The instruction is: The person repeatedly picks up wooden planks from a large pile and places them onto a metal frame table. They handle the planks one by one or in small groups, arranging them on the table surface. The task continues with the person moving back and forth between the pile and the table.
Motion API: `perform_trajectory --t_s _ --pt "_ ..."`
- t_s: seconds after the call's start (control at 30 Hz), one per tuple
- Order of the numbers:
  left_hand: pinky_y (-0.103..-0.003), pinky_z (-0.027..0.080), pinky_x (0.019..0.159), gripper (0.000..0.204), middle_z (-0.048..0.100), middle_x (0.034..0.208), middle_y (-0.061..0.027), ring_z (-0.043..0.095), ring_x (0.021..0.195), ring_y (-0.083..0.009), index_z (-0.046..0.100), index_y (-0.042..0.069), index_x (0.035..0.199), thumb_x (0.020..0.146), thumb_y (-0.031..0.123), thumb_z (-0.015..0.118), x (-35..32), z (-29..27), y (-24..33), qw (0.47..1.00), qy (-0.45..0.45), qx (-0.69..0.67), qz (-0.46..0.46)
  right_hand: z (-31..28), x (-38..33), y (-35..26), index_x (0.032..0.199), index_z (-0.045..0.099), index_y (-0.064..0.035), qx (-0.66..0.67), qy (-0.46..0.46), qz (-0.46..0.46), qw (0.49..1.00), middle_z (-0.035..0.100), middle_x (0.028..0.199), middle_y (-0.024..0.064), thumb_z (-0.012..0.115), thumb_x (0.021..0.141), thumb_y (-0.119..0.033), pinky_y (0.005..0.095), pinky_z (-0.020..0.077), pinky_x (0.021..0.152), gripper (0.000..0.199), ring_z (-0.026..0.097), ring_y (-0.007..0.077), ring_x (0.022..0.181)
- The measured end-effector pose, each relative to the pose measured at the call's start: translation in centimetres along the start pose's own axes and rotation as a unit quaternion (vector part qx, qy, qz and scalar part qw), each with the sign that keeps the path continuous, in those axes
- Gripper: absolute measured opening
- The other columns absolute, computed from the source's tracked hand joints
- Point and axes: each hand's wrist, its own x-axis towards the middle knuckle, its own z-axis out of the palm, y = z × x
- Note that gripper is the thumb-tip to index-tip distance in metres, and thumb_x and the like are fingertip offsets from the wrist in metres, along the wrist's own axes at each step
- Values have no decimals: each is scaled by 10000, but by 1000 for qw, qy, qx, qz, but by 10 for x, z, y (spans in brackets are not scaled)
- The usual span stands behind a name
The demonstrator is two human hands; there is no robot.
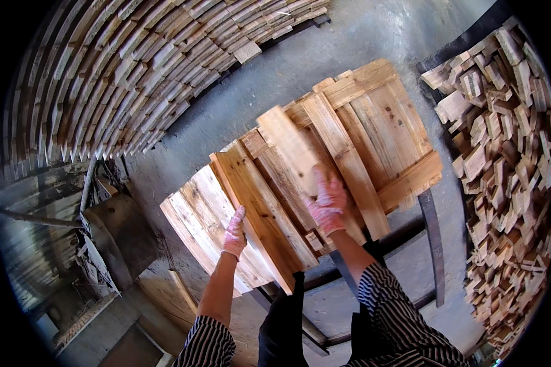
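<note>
My right hand [327, 205], in a pink-white glove, was closed around the near end of a short plank [291, 147], which pointed to abt 11 o'clock above the pallet [373, 116]. My left hand [234, 233], w/ same glove, lay flat and open on the edge of a wide board [257, 208], holding nothing. The pallet rested on a dark metal frame [431, 238]. Stacked boards [122, 73] were at 10 o'clock, and a pile of offcuts [508, 153] at 3 o'clock.
</note>
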Motion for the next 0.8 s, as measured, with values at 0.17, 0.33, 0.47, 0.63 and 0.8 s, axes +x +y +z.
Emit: perform_trajectory --t_s 0.17,0.33,0.47,0.63,0.8 --pt "-381 171 1231 868 371 1592 -81 290 1482 -219 387 15 1525 886 510 702 19 -7 -12 998 -45 -29 15 49 -20 -16 1574 306 -250 -30 -81 -89 992 263 1592 278 665 826 -642 595 222 1184 917 261 471 1465" --pt "-405 243 1214 882 379 1587 -100 337 1463 -242 368 21 1532 887 529 691 15 -10 -11 1000 2 10 -4 -18 24 39 1550 347 -261 -244 139 23 959 327 1552 276 704 814 -584 601 270 1153 879 324 473 1425" --pt "-379 183 1234 896 332 1615 -108 270 1501 -235 338 10 1546 895 515 690 25 -16 -16 998 -57 -24 -7 -45 53 61 1537 357 -325 -178 16 73 981 436 1451 264 767 777 -503 530 398 1064 881 454 444 1305" --pt "-394 193 1225 896 353 1596 -105 287 1484 -232 341 5 1544 895 521 682 22 -14 -13 999 -49 2 13 12 20 0 1532 384 -266 -105 11 -27 994 441 1466 252 768 788 -472 523 431 1019 862 493 436 1271" --pt "-399 206 1207 1008 431 1557 -102 333 1469 -265 328 -1 1548 822 555 752 -8 15 24 998 -38 46 -33 23 -7 -38 1493 432 -158 -158 56 -81 983 444 1463 270 695 869 -512 501 426 1044 765 505 452 1254"
